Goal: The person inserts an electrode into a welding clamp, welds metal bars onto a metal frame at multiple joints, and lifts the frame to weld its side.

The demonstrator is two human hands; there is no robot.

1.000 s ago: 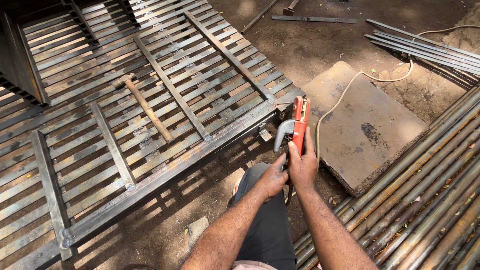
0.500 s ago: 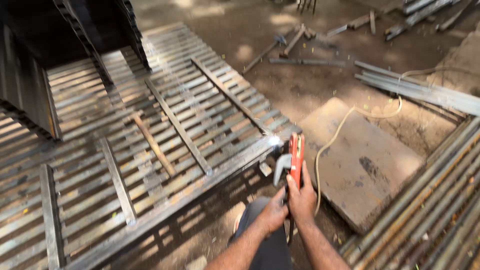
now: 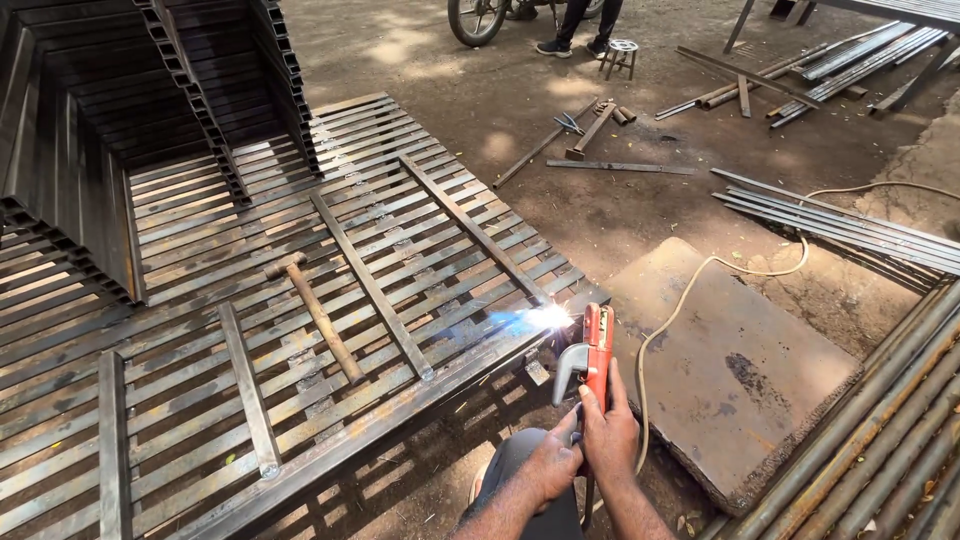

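Note:
Both hands grip a red welding electrode holder point(image 3: 594, 352) with a grey lever, held upright at the near right corner of a large slatted steel grille point(image 3: 180, 330). My right hand point(image 3: 612, 432) wraps the handle; my left hand point(image 3: 550, 468) closes on it from the left below. A bright white-blue arc point(image 3: 548, 318) burns at the holder's tip on the grille's corner bar. A cream cable point(image 3: 690, 300) runs from the holder away to the right.
A rusty hammer point(image 3: 315, 312) lies on the slats. A flat stone slab point(image 3: 735, 365) lies to the right, with steel pipes point(image 3: 880, 440) beyond it. Scrap bars point(image 3: 600, 140) litter the dirt; a person's legs point(image 3: 585, 25) and a wheel point(image 3: 472, 18) stand far off.
The view has tilted up, showing more ground ahead. The electrode tip has met the grille's corner and an arc now burns there. Both hands keep their grip.

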